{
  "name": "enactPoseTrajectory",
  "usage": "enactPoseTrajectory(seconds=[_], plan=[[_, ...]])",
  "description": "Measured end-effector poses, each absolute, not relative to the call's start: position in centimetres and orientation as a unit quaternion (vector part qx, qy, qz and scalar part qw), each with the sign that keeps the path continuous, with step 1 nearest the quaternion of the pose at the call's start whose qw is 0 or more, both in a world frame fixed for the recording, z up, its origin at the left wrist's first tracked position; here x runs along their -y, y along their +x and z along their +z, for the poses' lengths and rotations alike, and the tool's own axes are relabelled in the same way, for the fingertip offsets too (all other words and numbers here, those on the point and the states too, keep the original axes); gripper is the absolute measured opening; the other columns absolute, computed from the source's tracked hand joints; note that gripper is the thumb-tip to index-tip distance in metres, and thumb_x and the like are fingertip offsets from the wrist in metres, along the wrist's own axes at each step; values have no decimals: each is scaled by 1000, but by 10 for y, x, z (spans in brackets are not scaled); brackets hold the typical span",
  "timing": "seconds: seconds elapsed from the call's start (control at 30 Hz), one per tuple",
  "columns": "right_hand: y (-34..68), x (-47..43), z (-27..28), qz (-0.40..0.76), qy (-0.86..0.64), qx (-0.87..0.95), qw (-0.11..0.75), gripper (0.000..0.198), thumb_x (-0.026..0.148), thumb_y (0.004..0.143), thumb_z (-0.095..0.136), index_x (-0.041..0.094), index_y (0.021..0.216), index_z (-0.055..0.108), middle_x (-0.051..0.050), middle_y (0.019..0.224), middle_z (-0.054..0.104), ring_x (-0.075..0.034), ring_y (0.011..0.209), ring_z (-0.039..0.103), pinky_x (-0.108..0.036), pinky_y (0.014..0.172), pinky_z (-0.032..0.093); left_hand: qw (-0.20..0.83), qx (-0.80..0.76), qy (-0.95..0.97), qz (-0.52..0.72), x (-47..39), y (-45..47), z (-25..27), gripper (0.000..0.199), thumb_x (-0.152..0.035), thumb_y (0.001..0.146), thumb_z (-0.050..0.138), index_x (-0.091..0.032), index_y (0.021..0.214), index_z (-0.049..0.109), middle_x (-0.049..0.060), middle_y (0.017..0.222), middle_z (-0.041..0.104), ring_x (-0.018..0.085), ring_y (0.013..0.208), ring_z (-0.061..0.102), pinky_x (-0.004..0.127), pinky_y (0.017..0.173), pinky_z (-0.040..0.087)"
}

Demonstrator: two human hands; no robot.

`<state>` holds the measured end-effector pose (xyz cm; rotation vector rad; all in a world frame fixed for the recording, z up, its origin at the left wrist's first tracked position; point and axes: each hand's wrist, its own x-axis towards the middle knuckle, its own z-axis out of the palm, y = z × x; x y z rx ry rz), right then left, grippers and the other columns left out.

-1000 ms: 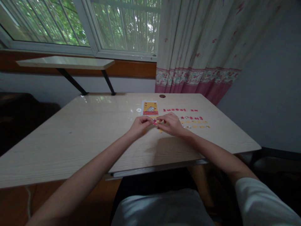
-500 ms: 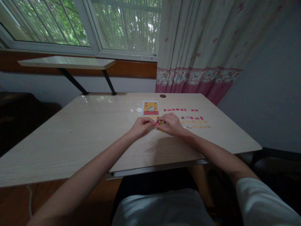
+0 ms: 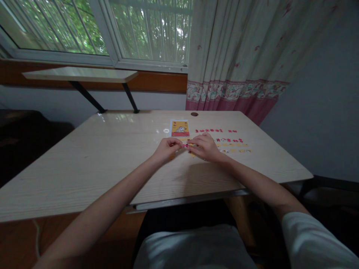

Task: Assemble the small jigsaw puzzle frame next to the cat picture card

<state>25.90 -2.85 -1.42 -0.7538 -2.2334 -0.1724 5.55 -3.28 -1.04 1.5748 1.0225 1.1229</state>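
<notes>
My left hand (image 3: 166,150) pinches a small red puzzle piece (image 3: 185,146) between thumb and fingertips, just above the desk. From the other side, my right hand (image 3: 206,148) closes its thumb and fingers on the same small red bit; whether it is one piece or two joined cannot be made out. Yellow pieces (image 3: 192,154) lie under and around the fingers, partly hidden. Right behind the hands lies a picture card (image 3: 180,129) with a white animal on yellow and red. Rows of red pieces (image 3: 211,130) and yellow pieces (image 3: 232,151) stretch out to the right.
The pale wooden desk (image 3: 112,160) spreads out on both sides, with a round cable hole (image 3: 194,114) at its back edge. A raised shelf (image 3: 84,74) on black legs stands at the back left. A curtain (image 3: 232,89) hangs behind the desk.
My left hand has shifted slightly up and to the left, and a yellow piece now shows below its fingers. My right hand has barely moved.
</notes>
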Motion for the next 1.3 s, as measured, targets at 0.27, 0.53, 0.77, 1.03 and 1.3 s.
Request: enactPoseTrajectory(seconds=[0.27, 0.53, 0.77, 1.03, 1.3], plan=[[262, 30, -10, -61, -320, 839, 436, 25, 44, 84, 58, 22, 89, 70, -4, 81, 71, -15, 73, 60, -33, 77, 35, 343, -468, 718, 384, 27, 31, -4, 33, -40, 72, 61, -14, 91, 70, 6, 81, 67, 15, 66, 54, 29, 62, 43], [262, 32, -8, -42, -329, 826, 456, 26, 46, 81, 61, 21, 86, 69, -4, 81, 70, -15, 72, 60, -33, 78, 35, 110, -436, 866, 219, 13, -12, -4, 41, -44, 78, 56, -16, 106, 67, 12, 101, 60, 25, 95, 53, 40, 88, 39], [238, 39, -7, 71, -375, 878, 289, 21, 41, 81, 62, 23, 89, 69, -2, 92, 70, -16, 89, 60, -32, 81, 31, 68, -454, 884, 91, 8, -22, -9, 62, -60, 76, 53, -21, 124, 56, 13, 119, 53, 31, 108, 45, 44, 95, 32], [207, 50, -15, 105, -379, 894, 214, 22, 44, 79, 63, 24, 83, 70, 0, 91, 70, -17, 90, 59, -33, 80, 31, 79, -460, 882, 65, 10, -21, -14, 70, -65, 71, 55, -23, 127, 53, 13, 126, 49, 33, 114, 41, 43, 95, 31], [206, 52, -22, 109, -376, 896, 210, 24, 45, 78, 64, 23, 86, 70, -1, 91, 69, -17, 91, 56, -32, 81, 31, 78, -465, 881, 44, 13, -20, -11, 75, -69, 71, 52, -22, 130, 50, 14, 127, 47, 33, 115, 40, 43, 96, 31]])
